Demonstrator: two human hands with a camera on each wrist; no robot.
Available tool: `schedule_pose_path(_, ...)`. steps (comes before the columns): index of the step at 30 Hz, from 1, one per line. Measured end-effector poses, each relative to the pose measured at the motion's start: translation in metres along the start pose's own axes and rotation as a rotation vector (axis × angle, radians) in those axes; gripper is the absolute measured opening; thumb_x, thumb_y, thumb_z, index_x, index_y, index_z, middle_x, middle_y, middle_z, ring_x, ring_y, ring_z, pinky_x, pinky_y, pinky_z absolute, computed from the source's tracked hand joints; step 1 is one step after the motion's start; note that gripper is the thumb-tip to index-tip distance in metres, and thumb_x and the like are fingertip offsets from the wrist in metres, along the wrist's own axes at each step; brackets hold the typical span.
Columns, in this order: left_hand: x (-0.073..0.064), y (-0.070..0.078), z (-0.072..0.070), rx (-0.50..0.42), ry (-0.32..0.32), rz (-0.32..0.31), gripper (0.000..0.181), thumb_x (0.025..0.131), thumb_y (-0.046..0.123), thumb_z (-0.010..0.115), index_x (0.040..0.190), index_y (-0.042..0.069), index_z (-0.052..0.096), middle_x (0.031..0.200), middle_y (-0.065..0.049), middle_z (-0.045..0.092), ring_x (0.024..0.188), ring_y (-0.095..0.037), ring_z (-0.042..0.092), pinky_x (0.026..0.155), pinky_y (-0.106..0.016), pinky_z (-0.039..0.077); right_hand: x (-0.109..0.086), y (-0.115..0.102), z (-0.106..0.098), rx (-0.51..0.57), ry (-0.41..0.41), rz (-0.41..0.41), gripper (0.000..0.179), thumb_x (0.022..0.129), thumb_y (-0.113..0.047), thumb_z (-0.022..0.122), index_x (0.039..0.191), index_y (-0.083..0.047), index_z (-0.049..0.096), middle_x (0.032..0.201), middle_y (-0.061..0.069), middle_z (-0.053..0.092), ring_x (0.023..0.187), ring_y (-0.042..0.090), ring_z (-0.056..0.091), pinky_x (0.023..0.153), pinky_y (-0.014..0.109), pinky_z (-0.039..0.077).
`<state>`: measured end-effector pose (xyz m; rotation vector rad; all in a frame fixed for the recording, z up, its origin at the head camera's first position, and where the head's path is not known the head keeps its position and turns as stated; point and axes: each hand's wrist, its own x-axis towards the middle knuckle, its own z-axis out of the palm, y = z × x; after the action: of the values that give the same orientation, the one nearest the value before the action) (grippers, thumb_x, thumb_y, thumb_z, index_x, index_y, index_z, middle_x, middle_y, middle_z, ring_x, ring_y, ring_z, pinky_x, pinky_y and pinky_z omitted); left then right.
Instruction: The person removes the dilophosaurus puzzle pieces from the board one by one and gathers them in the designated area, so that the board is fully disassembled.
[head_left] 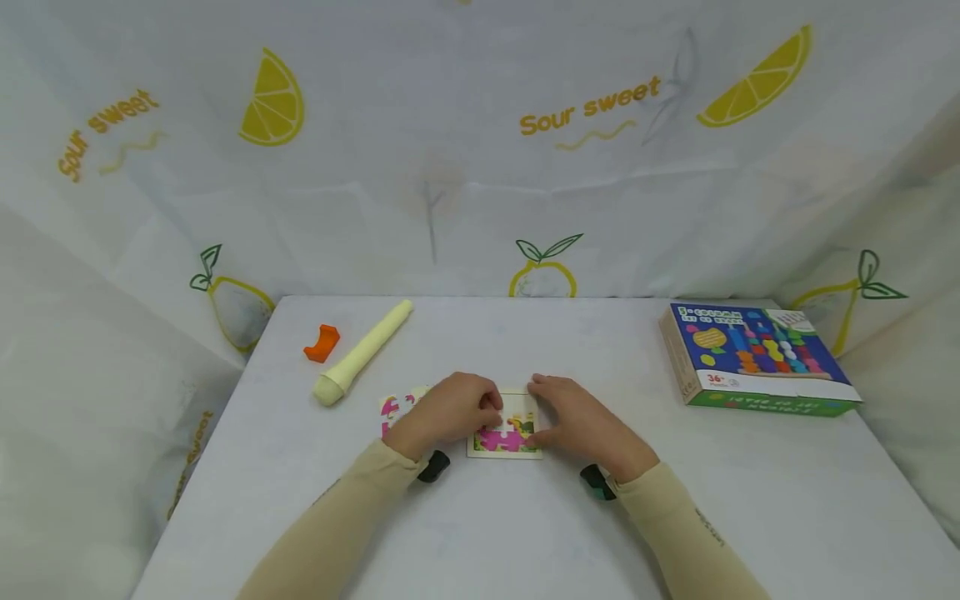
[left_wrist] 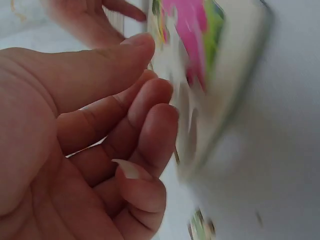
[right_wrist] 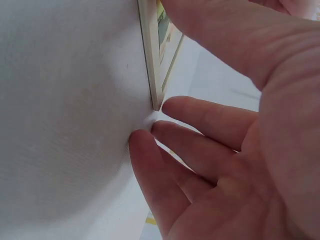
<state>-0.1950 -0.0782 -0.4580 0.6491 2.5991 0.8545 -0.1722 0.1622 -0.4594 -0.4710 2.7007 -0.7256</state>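
Note:
A small square jigsaw puzzle [head_left: 507, 442] in a pale wooden frame lies on the white table, with pink and green pieces in its lower part. My left hand [head_left: 457, 407] bends over its left side, fingers curled and thumb near the index fingertip; whether a piece sits between them I cannot tell. In the left wrist view, the left fingertips [left_wrist: 160, 125] are right by the frame. My right hand [head_left: 588, 421] braces the right side, its thumb at the edge and its extended fingers by the far corner. Pink-and-white puzzle pieces [head_left: 390, 407] lie left, partly hidden behind the left hand.
A pale yellow tapered stick [head_left: 367, 350] lies back left, beside an orange notched block [head_left: 322, 343]. A colourful toy box [head_left: 757, 358] lies at the back right. Behind the table hangs a white curtain [head_left: 420, 167] with lemon prints.

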Motion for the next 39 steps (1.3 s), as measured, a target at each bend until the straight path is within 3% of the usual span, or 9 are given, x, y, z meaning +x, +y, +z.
schedule_pose_path(4,0.010,0.014,0.009,-0.008,-0.041,0.002,0.018,0.095,0.025,0.084,0.107,0.012,0.079,0.085,0.010,0.072,0.066,-0.005,0.064,0.073,-0.026,0.053,0.002,0.000,0.000,0.009,-0.008,-0.032,0.081,0.088,-0.026,0.092,0.154,0.002,0.055,0.169,0.018,0.046,0.158,0.041,0.040,0.128,0.057,0.036)
schedule_pose_path(8,0.011,0.019,0.014,0.016,-0.043,-0.008,0.019,0.094,0.025,0.085,0.107,0.013,0.079,0.091,0.009,0.073,0.072,-0.005,0.063,0.076,-0.026,0.054,0.003,0.001,0.002,0.009,-0.008,-0.056,0.081,0.087,-0.026,0.092,0.153,0.003,0.056,0.168,0.019,0.047,0.157,0.042,0.042,0.127,0.057,0.037)
schedule_pose_path(13,0.013,0.020,0.019,0.044,-0.021,-0.013,0.016,0.096,0.026,0.083,0.107,0.015,0.080,0.093,0.008,0.071,0.080,-0.007,0.061,0.076,-0.025,0.052,0.002,0.001,0.002,-0.017,0.006,-0.056,0.081,0.086,-0.027,0.094,0.152,0.003,0.057,0.167,0.019,0.048,0.156,0.042,0.044,0.126,0.056,0.039)
schedule_pose_path(20,0.016,0.020,0.026,0.054,0.009,0.012,0.010,0.100,0.022,0.079,0.103,0.012,0.077,0.091,0.005,0.066,0.077,-0.008,0.057,0.071,-0.023,0.050,0.001,0.002,0.001,-0.012,0.019,-0.052,0.081,0.085,-0.026,0.094,0.151,0.003,0.058,0.166,0.020,0.049,0.155,0.043,0.045,0.125,0.056,0.040)
schedule_pose_path(29,0.017,0.021,0.026,0.018,0.070,0.044,0.009,0.101,0.019,0.077,0.101,0.011,0.079,0.085,0.006,0.071,0.070,-0.004,0.059,0.069,-0.022,0.051,0.001,0.003,0.001,-0.002,0.027,-0.037,0.080,0.085,-0.024,0.094,0.152,0.002,0.058,0.166,0.019,0.049,0.155,0.043,0.045,0.125,0.057,0.040)
schedule_pose_path(34,0.017,0.023,0.025,-0.006,0.088,0.029,0.006,0.102,0.016,0.076,0.100,0.012,0.079,0.085,0.006,0.073,0.068,-0.005,0.059,0.067,-0.023,0.051,0.001,0.004,0.002,-0.001,0.029,-0.033,0.080,0.086,-0.025,0.094,0.152,0.001,0.058,0.167,0.018,0.048,0.156,0.042,0.044,0.126,0.057,0.039)
schedule_pose_path(39,0.017,0.023,0.025,-0.012,0.085,0.002,0.011,0.103,0.019,0.075,0.108,0.011,0.081,0.094,0.004,0.077,0.075,-0.004,0.061,0.073,-0.023,0.053,0.002,0.004,0.002,-0.001,0.024,-0.026,0.080,0.086,-0.026,0.094,0.153,0.000,0.058,0.167,0.017,0.049,0.156,0.041,0.043,0.126,0.056,0.039)
